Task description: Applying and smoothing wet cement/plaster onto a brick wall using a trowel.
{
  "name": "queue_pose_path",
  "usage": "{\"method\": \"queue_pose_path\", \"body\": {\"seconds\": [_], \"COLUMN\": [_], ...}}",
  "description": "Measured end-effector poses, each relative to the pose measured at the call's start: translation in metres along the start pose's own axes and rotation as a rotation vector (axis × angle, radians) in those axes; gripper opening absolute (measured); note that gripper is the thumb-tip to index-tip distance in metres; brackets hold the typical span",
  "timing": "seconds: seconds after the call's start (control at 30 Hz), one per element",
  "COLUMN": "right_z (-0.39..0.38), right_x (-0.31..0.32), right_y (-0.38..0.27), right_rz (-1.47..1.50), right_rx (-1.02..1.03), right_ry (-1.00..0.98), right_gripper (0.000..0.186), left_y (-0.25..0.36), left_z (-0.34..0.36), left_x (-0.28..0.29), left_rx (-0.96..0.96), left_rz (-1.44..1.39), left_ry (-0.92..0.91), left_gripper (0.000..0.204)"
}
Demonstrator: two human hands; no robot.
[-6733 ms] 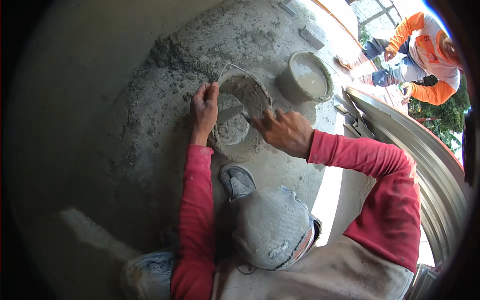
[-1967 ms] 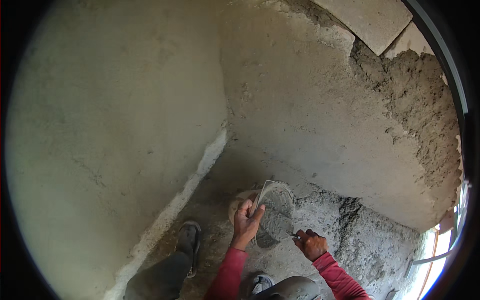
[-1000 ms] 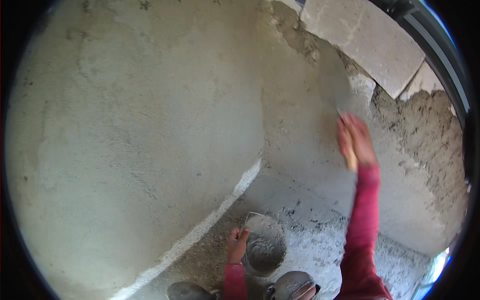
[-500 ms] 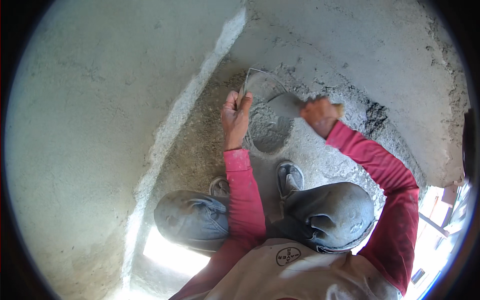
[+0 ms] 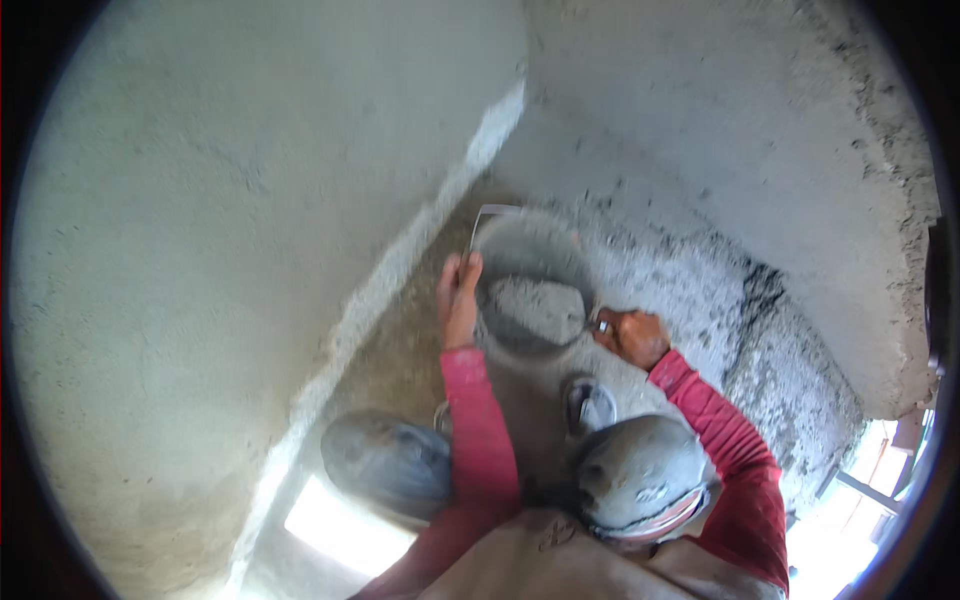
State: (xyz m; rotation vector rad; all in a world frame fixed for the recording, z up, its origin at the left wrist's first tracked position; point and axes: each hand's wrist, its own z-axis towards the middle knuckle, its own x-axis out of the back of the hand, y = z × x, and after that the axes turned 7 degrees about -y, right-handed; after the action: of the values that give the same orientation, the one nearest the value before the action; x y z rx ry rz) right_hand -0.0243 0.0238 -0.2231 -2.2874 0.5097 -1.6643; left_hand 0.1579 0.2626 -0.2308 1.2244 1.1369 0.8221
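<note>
A round bucket (image 5: 530, 240) coated in grey mortar is at the centre, its thin wire handle (image 5: 480, 215) raised at the back left. My left hand (image 5: 458, 300) is closed on the handle at the bucket's left rim. My right hand (image 5: 630, 335) is closed on a trowel at the right rim. A lump of grey mortar (image 5: 535, 305) lies inside the bucket beside the trowel's end; the blade itself is hard to make out.
Plastered walls (image 5: 210, 200) meet in a corner behind the bucket, with a pale rough strip (image 5: 390, 280) along the left one. Rubbly mortar (image 5: 780, 360) lies along the right wall's base. My knees (image 5: 640, 470) and shoe (image 5: 585, 400) are below the bucket. Bright daylight shows at the lower right.
My right hand, which swung the trowel up to the wall one second ago, is back at the bucket, lower on its right side than half a second ago. The view has shifted too.
</note>
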Motion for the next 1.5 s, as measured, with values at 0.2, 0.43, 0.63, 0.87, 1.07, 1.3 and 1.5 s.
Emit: {"method": "queue_pose_path", "body": {"seconds": [0.2, 0.43, 0.63, 0.87, 1.07, 1.3, 1.5], "right_z": [0.011, 0.084, 0.104, -0.026, -0.037, 0.017, -0.004], "right_x": [0.146, 0.342, 0.479, 0.26, 0.125, 0.026, -0.007], "right_y": [-0.032, -0.071, -0.117, -0.001, -0.002, -0.047, -0.021], "right_rz": [0.054, 0.544, 1.127, 0.893, -0.531, -0.588, -0.064], "right_rx": [0.291, 0.728, 0.703, -0.039, -0.042, 0.296, 0.012], "right_ry": [0.121, -0.068, 0.323, 0.539, 0.163, -0.151, -0.01], "right_gripper": [0.025, 0.02, 0.026, 0.025, 0.028, 0.018, 0.036], "left_y": [-0.015, -0.026, -0.011, 0.009, 0.004, 0.018, 0.012], "left_z": [0.002, 0.004, 0.004, 0.015, 0.014, -0.009, -0.007], "left_x": [0.025, 0.034, 0.024, -0.007, -0.057, -0.052, -0.024], "left_rx": [0.029, -0.001, -0.003, 0.182, -0.004, 0.019, 0.006], "left_rz": [-0.151, -0.165, -0.137, 0.133, 0.262, 0.116, 0.059], "left_ry": [0.202, 0.14, 0.18, 0.155, -0.196, -0.239, -0.171], "left_gripper": [0.027, 0.027, 0.03, 0.049, 0.042, 0.04, 0.036]}}
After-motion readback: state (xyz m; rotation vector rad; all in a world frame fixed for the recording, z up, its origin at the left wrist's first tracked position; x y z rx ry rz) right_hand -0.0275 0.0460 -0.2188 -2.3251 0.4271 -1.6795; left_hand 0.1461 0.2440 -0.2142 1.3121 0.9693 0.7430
